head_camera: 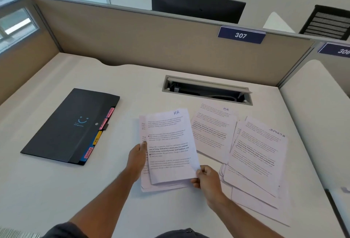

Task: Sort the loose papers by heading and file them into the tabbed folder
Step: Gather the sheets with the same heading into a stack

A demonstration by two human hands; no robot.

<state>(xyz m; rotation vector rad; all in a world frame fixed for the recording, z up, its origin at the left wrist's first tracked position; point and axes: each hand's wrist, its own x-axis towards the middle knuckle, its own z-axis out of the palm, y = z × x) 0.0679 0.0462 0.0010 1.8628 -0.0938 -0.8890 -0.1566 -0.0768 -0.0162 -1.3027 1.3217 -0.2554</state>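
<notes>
Small print on white paper sheets [171, 148] too blurry to read; only big handwritten headings show. Lower sheets in held stack mostly hidden under top sheet. Fingers of left hand [136, 159] hidden behind stack, only thumb shows. Words on top two pink tabs of black tabbed folder [70, 125] too small to read. Blue number sign [336, 49] at right edge cut off. Black monitor [197, 3] partly hidden behind beige divider wall [132, 34].

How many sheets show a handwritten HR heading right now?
2: one HR sheet held in both hands, another HR sheet lying right of it on the desk. Covered sheets may hide more.
</notes>
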